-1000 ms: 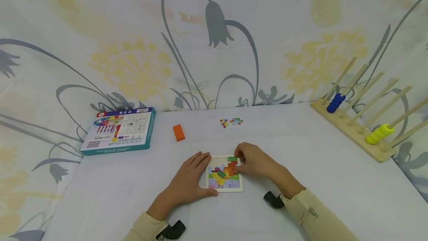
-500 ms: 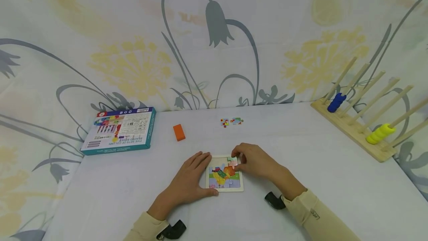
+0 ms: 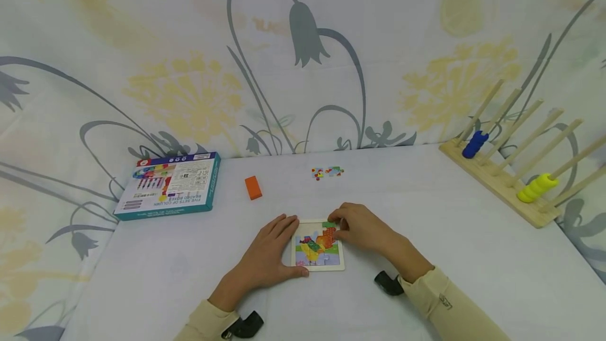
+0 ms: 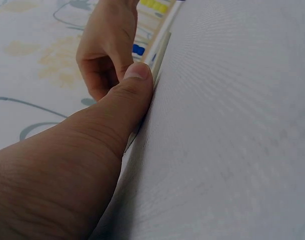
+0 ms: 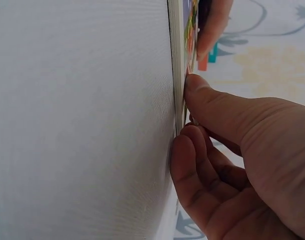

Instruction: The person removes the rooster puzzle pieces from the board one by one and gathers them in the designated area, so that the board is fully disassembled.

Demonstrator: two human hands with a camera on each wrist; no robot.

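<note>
In the head view, a small jigsaw puzzle in a pale tray (image 3: 326,269) lies flat on the white table, with a bird picture partly filled in. My left hand (image 3: 265,254) rests along its left side, fingers straight, thumb on the near edge. At the upper right corner my right hand (image 3: 362,228) pinches a red and green puzzle piece (image 3: 329,231) between thumb and fingers. The right wrist view shows the right thumb (image 5: 202,92) at the tray's edge, fingers curled below. From the left wrist, my left thumb (image 4: 137,75) presses the tray's edge.
Two loose puzzle pieces (image 3: 335,171) lie beyond the tray. An orange block (image 3: 253,188) sits to their left, and a flat toy box (image 3: 168,186) farther left. On the right stands a wooden peg rack (image 3: 502,183) with blue and yellow beads.
The held puzzle piece looked pale with glare half a second ago and now shows its red and green. My right hand shifted slightly left since the first frame; the left stayed put.
</note>
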